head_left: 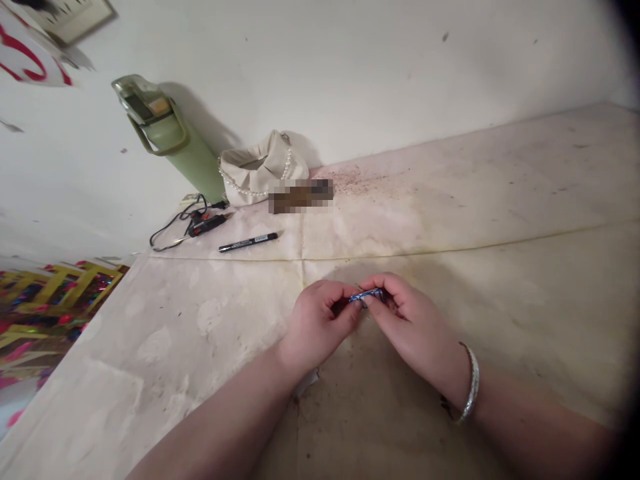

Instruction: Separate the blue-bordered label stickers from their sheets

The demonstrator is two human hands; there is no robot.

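Observation:
Above the middle of the table, my left hand [324, 313] and my right hand [407, 320] meet around a small blue-and-white patterned piece [367, 296]. Thumb and fingers of both hands pinch it, one hand at each end. Its kind cannot be made out, since the fingers cover much of it. A silvery bracelet [470, 383] circles my right wrist. Under my left wrist a small pale scrap [307, 383] lies on the table, partly hidden by the arm.
On the pale, stained table cover [500, 293] lie a black marker [249, 243] and a black glue gun [207, 225] with its cord. Behind them stand a green bottle [193, 157] and a cream handbag [260, 167] against the wall. A blurred-out object [300, 196] lies by the bag.

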